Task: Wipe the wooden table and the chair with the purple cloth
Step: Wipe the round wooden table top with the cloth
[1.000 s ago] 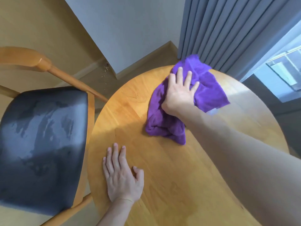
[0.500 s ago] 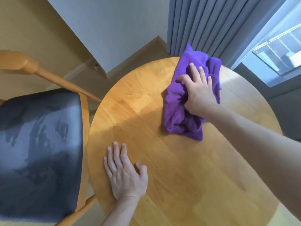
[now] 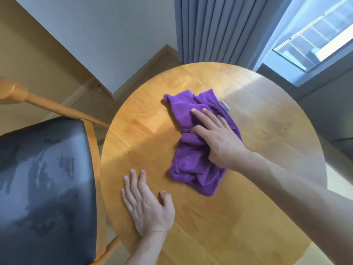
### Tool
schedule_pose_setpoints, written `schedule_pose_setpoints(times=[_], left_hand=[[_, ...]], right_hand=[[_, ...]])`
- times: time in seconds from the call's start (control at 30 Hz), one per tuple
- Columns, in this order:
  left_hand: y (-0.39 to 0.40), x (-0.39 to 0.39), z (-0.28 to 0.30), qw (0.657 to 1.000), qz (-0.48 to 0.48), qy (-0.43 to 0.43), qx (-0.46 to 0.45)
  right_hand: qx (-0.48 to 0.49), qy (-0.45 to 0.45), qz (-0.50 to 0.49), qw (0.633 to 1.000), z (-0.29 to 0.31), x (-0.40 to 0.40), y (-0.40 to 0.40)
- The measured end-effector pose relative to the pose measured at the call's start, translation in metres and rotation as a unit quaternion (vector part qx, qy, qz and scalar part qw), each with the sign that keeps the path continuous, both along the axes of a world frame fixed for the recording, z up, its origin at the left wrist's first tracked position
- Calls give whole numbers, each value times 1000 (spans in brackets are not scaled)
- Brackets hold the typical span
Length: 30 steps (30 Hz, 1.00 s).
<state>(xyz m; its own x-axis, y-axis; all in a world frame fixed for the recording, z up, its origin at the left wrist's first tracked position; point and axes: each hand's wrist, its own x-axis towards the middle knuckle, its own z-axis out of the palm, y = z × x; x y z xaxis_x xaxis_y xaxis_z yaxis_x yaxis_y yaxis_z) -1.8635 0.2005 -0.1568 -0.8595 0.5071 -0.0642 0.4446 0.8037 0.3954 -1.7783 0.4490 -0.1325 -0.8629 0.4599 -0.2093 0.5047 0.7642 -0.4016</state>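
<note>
- The right hand [image 3: 219, 138] presses flat on the purple cloth [image 3: 193, 150], fingers straight and slightly spread, grip apart and not curled round it.
- The crumpled cloth lies near the middle of the round wooden desk [image 3: 248, 207], a small grey tag [image 3: 225, 105] at its far right edge.
- The left hand [image 3: 147, 203] rests palm down on the desk's near left part, fingers straight, holding nothing.
- A wooden chair [image 3: 47, 169] with a dark seat stands just left of the desk.
- Grey curtains [image 3: 219, 29] hang beyond the far edge.
</note>
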Motion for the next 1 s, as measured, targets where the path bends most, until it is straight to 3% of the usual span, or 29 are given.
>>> schedule_pose_setpoints(times=[0.13, 0.2, 0.27, 0.33, 0.4, 0.5, 0.6, 0.8, 1.0], left_hand=[[9, -6, 10, 997, 35, -68, 5], [23, -15, 16, 996, 36, -86, -7], [46, -29, 21, 994, -43, -102, 27], [78, -42, 22, 981, -163, -83, 58], [112, -49, 21, 973, -215, -63, 56], [141, -39, 14, 976, -211, -51, 26], [144, -34, 5, 976, -219, 9, -1], [146, -36, 2, 974, -223, 23, -23], [145, -38, 1, 975, -222, 20, -13]], right_hand=[[11, -14, -187, 982, 8, -15, 49], [30, -16, -224, 974, 8, -46, 51], [33, -5, -192, 981, 4, -72, 41], [38, 0, -108, 993, -2, -74, 32], [33, -1, -23, 999, -3, -52, 36], [46, 1, 29, 998, -4, 1, 56], [60, -15, -29, 998, -4, 35, 85], [100, -28, -170, 980, -6, -41, 89], [88, -19, 2, 996, -3, -59, 58]])
